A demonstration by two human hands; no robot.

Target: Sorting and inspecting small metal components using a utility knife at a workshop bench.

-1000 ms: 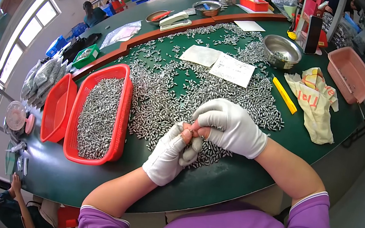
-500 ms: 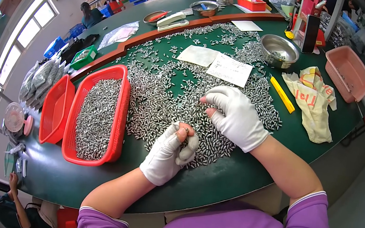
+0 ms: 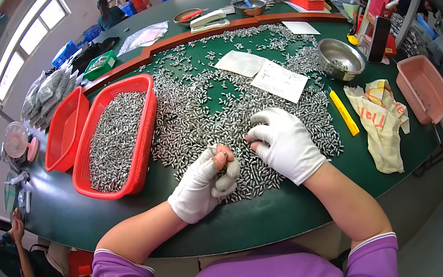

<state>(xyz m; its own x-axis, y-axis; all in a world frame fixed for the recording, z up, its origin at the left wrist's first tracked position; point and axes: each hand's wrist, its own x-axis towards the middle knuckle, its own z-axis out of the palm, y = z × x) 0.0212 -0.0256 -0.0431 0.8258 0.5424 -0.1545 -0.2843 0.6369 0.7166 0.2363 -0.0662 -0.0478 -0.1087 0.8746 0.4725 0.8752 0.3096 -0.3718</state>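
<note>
Many small, shiny, silver metal parts (image 3: 195, 126), elongated and ridged, lie heaped over the green table. My left hand (image 3: 201, 184), in a white glove with bare thumb and forefinger tips, is raised over the near edge of the heap. Its thumb and forefinger pinch a small metal part, mostly covered by the fingertips. Ahead and to the right, my right hand (image 3: 288, 145), gloved the same way, hovers low above the heap with fingers curled and thumb and forefinger nearly together. What lies between those fingertips, if anything, is too small to tell.
A red basket (image 3: 144, 144) full of metal parts stands left, beside an emptier red tray (image 3: 67, 128). Paper cards (image 3: 277, 81) lie on the heap. A yellow cutter (image 3: 344, 113), a cloth bag (image 3: 379, 126), a steel bowl (image 3: 341, 59) and a pink basket (image 3: 423, 90) are right.
My right hand has come slightly down and nearer me, its thumb and forefinger closing together. The left hand keeps its pinch and has shifted barely up and left.
</note>
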